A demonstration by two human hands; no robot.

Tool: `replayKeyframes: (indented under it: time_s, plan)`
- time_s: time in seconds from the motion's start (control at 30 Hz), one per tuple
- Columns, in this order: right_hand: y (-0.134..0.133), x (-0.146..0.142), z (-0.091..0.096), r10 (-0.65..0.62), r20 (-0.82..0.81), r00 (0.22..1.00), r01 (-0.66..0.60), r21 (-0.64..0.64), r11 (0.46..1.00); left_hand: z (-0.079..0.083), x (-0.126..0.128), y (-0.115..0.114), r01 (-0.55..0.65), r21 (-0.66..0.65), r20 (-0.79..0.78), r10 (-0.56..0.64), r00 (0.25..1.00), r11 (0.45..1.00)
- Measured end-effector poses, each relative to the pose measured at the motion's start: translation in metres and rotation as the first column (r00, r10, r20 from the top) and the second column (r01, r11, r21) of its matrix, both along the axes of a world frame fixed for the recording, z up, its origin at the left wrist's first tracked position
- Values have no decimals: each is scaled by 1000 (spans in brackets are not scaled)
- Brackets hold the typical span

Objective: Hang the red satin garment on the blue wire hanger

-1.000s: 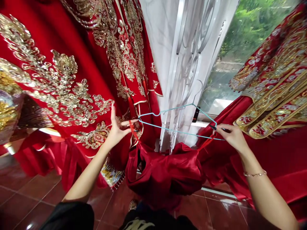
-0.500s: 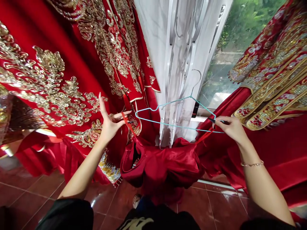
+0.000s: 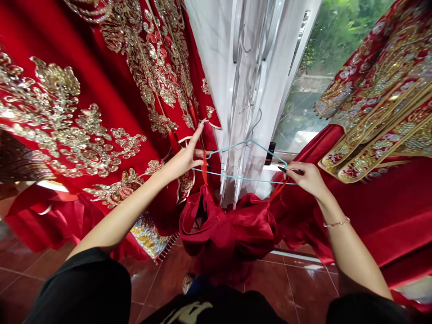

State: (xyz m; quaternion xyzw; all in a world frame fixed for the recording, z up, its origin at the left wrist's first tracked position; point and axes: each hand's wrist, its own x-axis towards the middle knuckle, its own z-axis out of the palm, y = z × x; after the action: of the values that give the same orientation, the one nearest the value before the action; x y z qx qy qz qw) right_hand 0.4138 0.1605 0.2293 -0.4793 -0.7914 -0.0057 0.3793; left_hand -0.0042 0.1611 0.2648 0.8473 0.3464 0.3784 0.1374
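The left hand [image 3: 182, 162] and right hand [image 3: 308, 180] are spanning a pale blue wire hanger [image 3: 246, 178] at centre frame, keeping it roughly level with its hook [image 3: 257, 120] pointing up, in front of a white window frame [image 3: 266, 90]. The right hand is pinching the hanger's right end between thumb and fingers, along with a small dark item [image 3: 282, 169] too small to identify. The left hand's fingers are spread around the hanger's left end, with one finger raised towards the gown; whether they are gripping firmly is hard to tell.

A red satin garment [image 3: 226, 234] is bunching below the hanger, just above the tiled floor [image 3: 303, 288]. Its thin red straps [image 3: 204, 168] are rising towards both hands, and the hanging cloth seems to be keeping them taut.

A red gown with gold sequin embroidery [image 3: 84, 90] is hanging at upper left, and another with gold-trimmed panels [image 3: 381, 112] is hanging at upper right. Greenery [image 3: 332, 40] is showing through the window glass, and a thin bracelet [image 3: 336, 222] is circling the right wrist.
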Motion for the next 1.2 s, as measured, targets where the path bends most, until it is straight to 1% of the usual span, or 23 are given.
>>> replayKeyframes:
  time_s: [0.13,0.27,0.33,0.4,0.47,0.53,0.6,0.7,0.77,0.83,0.9,0.97,1.03,1.1,1.13,1.17,1.2]
  plan:
    - [-2,-3,-7,-32,4,999,32,34,999,-1,3,11,6,-13,-2,-6,1000,1000]
    - [-8,-3,-8,0,1,1000,0,21,1000,0,0,23,12,10,23,-13,1000,1000]
    - [-10,-2,-9,1,-17,1000,-1,9,1000,-1,-6,23,-30,36,66,27,997,999]
    - [-12,0,-9,-16,-41,999,16,-4,1000,-3,-15,20,-102,49,138,95,986,994]
    - [-12,3,-10,-29,-61,998,28,-21,999,-6,-26,18,-151,23,217,142,966,988]
    - [-11,6,-9,-18,-70,997,15,-42,999,-9,-37,17,-135,-37,261,140,955,990]
    - [-9,8,-8,15,-82,997,-20,-61,998,-11,-46,18,-101,-86,259,121,958,991]
    - [-4,10,-6,74,-107,992,-84,-93,992,-11,-53,20,-137,-84,220,153,964,987]
    - [0,10,-6,87,-115,989,-99,-102,990,-9,-50,19,-160,-60,191,169,967,985]
    - [2,9,-7,91,-106,990,-103,-114,988,-6,-40,18,-131,-44,151,136,979,990]
    - [5,7,-10,111,-90,990,-122,-136,983,-3,-23,18,-87,-29,98,90,991,996]
    - [7,4,-14,120,-91,989,-132,-142,981,3,-7,23,-60,-18,37,61,997,998]
    - [8,1,-18,97,-100,990,-109,-122,987,12,-1,30,-5,-56,-64,1,998,998]
    - [6,-2,-21,61,-89,994,-67,-75,995,26,-10,36,64,-139,-205,-92,974,988]
    - [3,-4,-22,43,-74,996,-46,-38,998,35,-18,35,59,-163,-272,-102,957,985]
    - [-1,-5,-24,23,-59,998,-23,5,1000,43,-27,31,3,-154,-330,-55,942,988]
    - [-6,-5,-26,-3,-52,999,5,52,999,49,-35,23,-91,-101,-367,48,929,991]
